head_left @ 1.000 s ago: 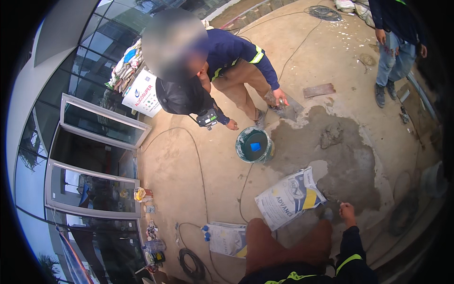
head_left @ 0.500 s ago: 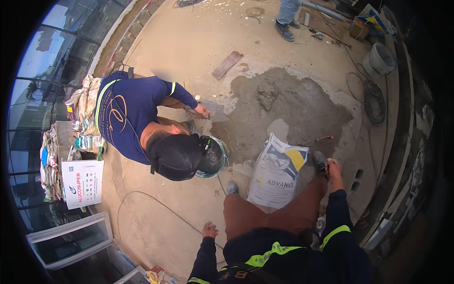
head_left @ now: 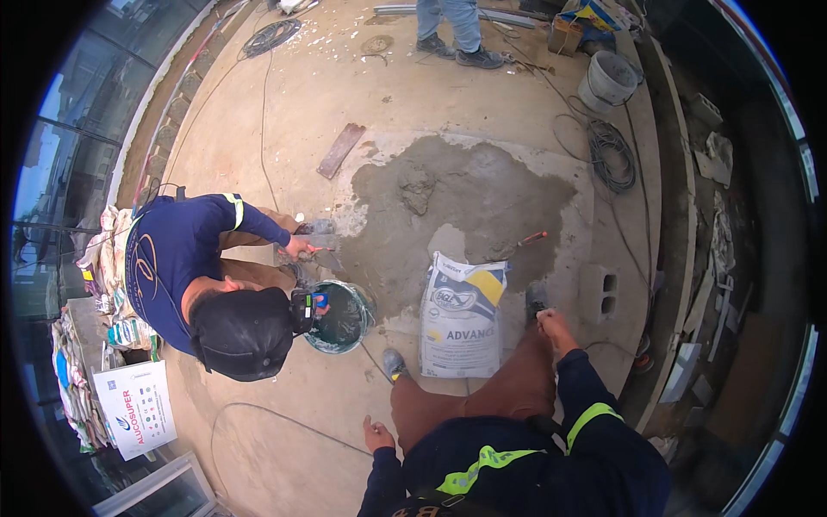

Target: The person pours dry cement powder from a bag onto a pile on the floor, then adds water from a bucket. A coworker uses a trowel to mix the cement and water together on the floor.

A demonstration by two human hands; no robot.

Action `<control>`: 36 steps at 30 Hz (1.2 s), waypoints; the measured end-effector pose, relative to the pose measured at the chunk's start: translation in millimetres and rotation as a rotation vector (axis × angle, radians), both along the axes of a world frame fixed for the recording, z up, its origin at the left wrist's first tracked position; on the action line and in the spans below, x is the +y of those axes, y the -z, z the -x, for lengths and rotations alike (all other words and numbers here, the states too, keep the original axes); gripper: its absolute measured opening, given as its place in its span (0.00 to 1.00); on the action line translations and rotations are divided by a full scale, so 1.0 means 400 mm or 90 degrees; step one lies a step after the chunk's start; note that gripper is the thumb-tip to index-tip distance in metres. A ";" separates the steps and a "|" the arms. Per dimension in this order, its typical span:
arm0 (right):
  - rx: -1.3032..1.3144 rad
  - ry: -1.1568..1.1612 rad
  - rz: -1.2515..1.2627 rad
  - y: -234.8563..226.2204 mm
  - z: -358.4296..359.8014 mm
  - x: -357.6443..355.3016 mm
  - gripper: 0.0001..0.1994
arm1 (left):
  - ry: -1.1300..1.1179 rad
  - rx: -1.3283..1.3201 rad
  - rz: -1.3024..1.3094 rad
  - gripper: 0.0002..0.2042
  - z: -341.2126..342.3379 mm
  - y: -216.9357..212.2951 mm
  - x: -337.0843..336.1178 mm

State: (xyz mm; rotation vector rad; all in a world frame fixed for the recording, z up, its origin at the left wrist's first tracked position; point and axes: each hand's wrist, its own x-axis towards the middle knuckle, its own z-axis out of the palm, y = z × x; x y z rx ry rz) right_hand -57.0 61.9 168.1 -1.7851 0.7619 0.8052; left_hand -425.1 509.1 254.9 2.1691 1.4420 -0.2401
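I squat over a white sack (head_left: 463, 332) with blue and yellow print, which lies between my knees. My left hand (head_left: 376, 433) hangs beside my left thigh, fingers loosely apart and holding nothing visible. At my right knee, my right hand (head_left: 556, 330) is closed; whatever its fingers might hold is hidden. Beyond the sack spreads wet grey mortar (head_left: 482, 194) with a lump on it. A trowel with an orange handle (head_left: 533, 238) lies on its right side. To the left, a co-worker bends forward, one hand (head_left: 299, 247) on a trowel at the mortar's edge.
A bucket (head_left: 342, 319) of grey mix stands beside the co-worker. A reddish board (head_left: 341, 150) lies beyond. On the right are a hollow block (head_left: 597, 293), coiled cable (head_left: 612, 155) and a white bucket (head_left: 608, 80). Another person's legs (head_left: 450, 26) stand at the back. A cable (head_left: 293, 411) crosses the floor.
The view has swung, so the scene sits further left. The co-worker's head is lower and further left, beside the bucket. My hands keep nearly the same pose; the far person's legs now both show.
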 end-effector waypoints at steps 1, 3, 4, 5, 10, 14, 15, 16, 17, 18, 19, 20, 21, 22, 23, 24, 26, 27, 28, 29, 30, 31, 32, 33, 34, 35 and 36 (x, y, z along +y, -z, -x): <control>-0.009 -0.022 0.011 0.017 -0.023 -0.014 0.08 | -0.003 0.009 0.013 0.24 0.030 -0.008 -0.018; -0.066 -0.129 0.126 0.062 -0.089 -0.039 0.09 | -0.018 0.074 0.035 0.25 0.090 -0.022 -0.049; -0.074 -0.175 0.196 0.089 -0.132 -0.044 0.10 | -0.024 0.108 0.037 0.25 0.109 -0.023 -0.059; -0.126 -0.227 0.210 0.122 -0.175 -0.050 0.10 | -0.043 0.155 0.045 0.26 0.115 -0.009 -0.068; -0.261 -0.499 0.377 0.360 -0.369 -0.053 0.09 | -0.028 0.118 0.012 0.27 0.094 0.069 -0.174; -0.315 -0.683 0.522 0.591 -0.515 -0.038 0.18 | 0.068 0.146 -0.027 0.26 -0.013 0.119 -0.341; -0.366 -0.694 0.555 0.649 -0.537 -0.042 0.20 | 0.095 0.162 -0.019 0.26 -0.031 0.150 -0.376; -0.386 -0.715 0.587 0.700 -0.558 -0.042 0.19 | 0.122 0.182 -0.014 0.26 -0.060 0.156 -0.408; -0.384 -0.745 0.617 0.743 -0.572 -0.052 0.19 | 0.148 0.201 -0.010 0.26 -0.086 0.161 -0.428; -0.422 -0.752 0.644 0.785 -0.584 -0.069 0.19 | 0.132 0.221 0.002 0.26 -0.107 0.178 -0.444; -0.437 -0.766 0.669 0.818 -0.595 -0.085 0.18 | 0.132 0.247 0.005 0.26 -0.125 0.188 -0.457; -0.399 -0.801 0.685 0.844 -0.603 -0.103 0.17 | 0.135 0.261 0.003 0.26 -0.140 0.196 -0.468; -0.415 -0.780 0.649 0.864 -0.611 -0.127 0.16 | 0.150 0.257 -0.001 0.26 -0.153 0.200 -0.476; -0.376 -0.776 0.604 0.877 -0.615 -0.153 0.15 | 0.147 0.277 0.000 0.26 -0.162 0.205 -0.477; -0.334 -0.767 0.561 0.886 -0.613 -0.176 0.14 | 0.161 0.281 0.000 0.26 -0.172 0.203 -0.473; -0.351 -0.751 0.561 0.890 -0.602 -0.193 0.13 | 0.182 0.268 -0.008 0.25 -0.180 0.206 -0.468; -0.357 -0.717 0.567 0.896 -0.579 -0.230 0.11 | 0.193 0.284 0.014 0.26 -0.196 0.209 -0.450; -0.323 -0.671 0.583 0.896 -0.577 -0.257 0.11 | 0.202 0.284 0.016 0.26 -0.205 0.210 -0.438; -0.255 -0.633 0.583 0.894 -0.563 -0.280 0.11 | 0.174 0.288 0.017 0.26 -0.213 0.211 -0.428; -0.188 -0.598 0.577 0.890 -0.544 -0.302 0.11 | 0.200 0.280 0.006 0.26 -0.222 0.204 -0.418; -0.157 -0.563 0.571 0.884 -0.530 -0.331 0.13 | 0.210 0.281 0.005 0.26 -0.236 0.209 -0.410; -0.128 -0.532 0.564 0.873 -0.516 -0.364 0.14 | 0.218 0.281 0.005 0.27 -0.252 0.211 -0.406; -0.082 -0.503 0.556 0.863 -0.505 -0.393 0.16 | 0.207 0.258 0.019 0.26 -0.272 0.214 -0.406; -0.135 -0.470 0.544 0.850 -0.491 -0.416 0.17 | 0.217 0.238 0.025 0.26 -0.296 0.218 -0.409; -0.171 -0.439 0.530 0.832 -0.472 -0.432 0.19 | 0.224 0.218 0.032 0.26 -0.325 0.225 -0.416; -0.181 -0.413 0.518 0.815 -0.453 -0.435 0.20 | 0.229 0.197 0.038 0.26 -0.357 0.232 -0.424; -0.231 -0.407 0.511 0.800 -0.423 -0.419 0.22 | 0.206 0.186 0.073 0.26 -0.394 0.240 -0.432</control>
